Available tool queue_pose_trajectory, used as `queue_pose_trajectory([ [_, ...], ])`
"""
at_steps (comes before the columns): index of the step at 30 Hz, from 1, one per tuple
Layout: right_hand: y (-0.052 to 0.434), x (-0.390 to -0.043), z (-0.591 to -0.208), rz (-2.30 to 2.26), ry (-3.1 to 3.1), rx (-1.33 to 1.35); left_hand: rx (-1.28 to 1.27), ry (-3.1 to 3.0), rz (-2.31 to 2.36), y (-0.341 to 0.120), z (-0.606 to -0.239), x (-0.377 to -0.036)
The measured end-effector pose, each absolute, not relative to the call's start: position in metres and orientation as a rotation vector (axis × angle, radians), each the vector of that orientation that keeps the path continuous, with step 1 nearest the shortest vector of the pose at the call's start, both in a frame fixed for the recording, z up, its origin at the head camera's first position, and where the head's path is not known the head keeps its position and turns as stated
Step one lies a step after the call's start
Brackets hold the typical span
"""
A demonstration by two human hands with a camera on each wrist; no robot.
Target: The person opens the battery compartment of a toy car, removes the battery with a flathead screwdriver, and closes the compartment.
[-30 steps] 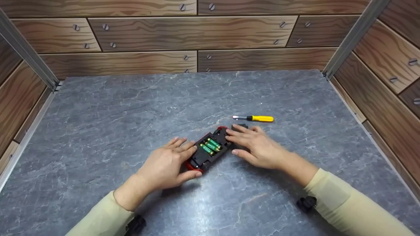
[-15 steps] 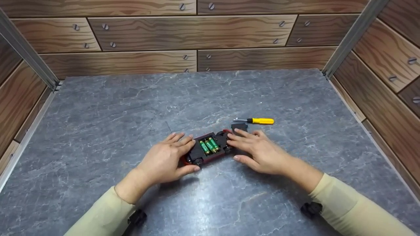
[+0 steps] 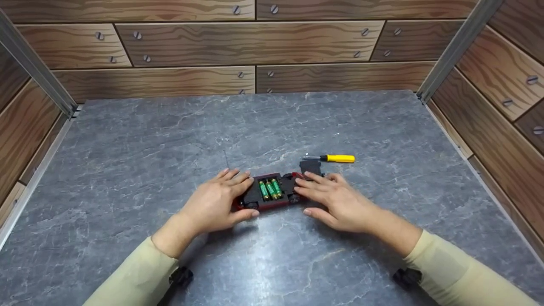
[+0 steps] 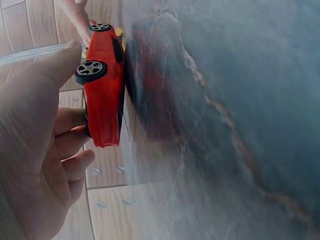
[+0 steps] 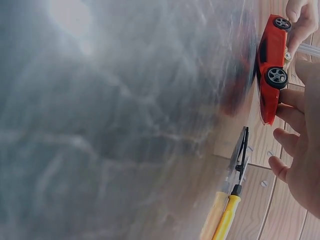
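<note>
I am seeing the red plastic toy car [image 3: 272,193] lying upside down on the grey marbled desk [image 3: 127,148], its open battery bay holding three green cells [image 3: 269,188]. Both hands, left [image 3: 214,204] and right [image 3: 335,197], are gripping its ends. A black cover piece [image 3: 311,165], partly hidden behind the fingers, is lying beside the yellow-handled screwdriver [image 3: 335,158].

A: Colour of the toy car [image 3: 272,192]?

B: Body red, underside black, wheels black with silver hubs. The three batteries [image 3: 270,188] in its bay are green with gold ends.

A: The screwdriver [image 3: 335,158]?

B: Handle yellow, shaft silver. The cover [image 3: 310,165] beside it is black.

A: The desk [image 3: 170,140]?

B: Grey, marbled with pale veins.

A: The walls [image 3: 191,42]?

B: Brown wood-grain planks with printed silver screw heads. Both sleeves [image 3: 450,272] are pale beige.
</note>
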State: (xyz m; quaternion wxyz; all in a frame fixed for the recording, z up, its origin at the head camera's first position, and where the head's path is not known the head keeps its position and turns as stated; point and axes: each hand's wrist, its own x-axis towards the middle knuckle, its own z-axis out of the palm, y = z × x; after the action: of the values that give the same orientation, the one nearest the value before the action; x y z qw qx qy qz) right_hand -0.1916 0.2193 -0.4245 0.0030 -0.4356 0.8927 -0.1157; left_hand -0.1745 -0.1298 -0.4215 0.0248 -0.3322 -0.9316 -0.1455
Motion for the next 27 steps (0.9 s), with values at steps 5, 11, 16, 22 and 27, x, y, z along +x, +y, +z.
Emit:
queue_pose_trajectory([
  [5, 0.22, -0.19, -0.425, -0.361, 2.803, -1.381, -1.013, -2.884, -0.476, -0.129, -0.422, -0.176],
  [11, 0.22, -0.187, -0.426, -0.365, 2.817, -1.388, -1.005, -2.885, -0.513, -0.13, -0.425, -0.177],
  [16, 0.218, -0.186, -0.425, -0.371, 2.817, -1.373, -0.975, -2.891, -0.586, -0.132, -0.43, -0.176],
  [22, 0.215, -0.185, -0.425, -0.407, 2.816, -1.364, -0.879, -2.92, -0.807, -0.136, -0.434, -0.176],
  [27, 0.211, -0.186, -0.423, -0.449, 2.819, -1.345, -0.773, -2.93, -1.053, -0.14, -0.438, -0.178],
])
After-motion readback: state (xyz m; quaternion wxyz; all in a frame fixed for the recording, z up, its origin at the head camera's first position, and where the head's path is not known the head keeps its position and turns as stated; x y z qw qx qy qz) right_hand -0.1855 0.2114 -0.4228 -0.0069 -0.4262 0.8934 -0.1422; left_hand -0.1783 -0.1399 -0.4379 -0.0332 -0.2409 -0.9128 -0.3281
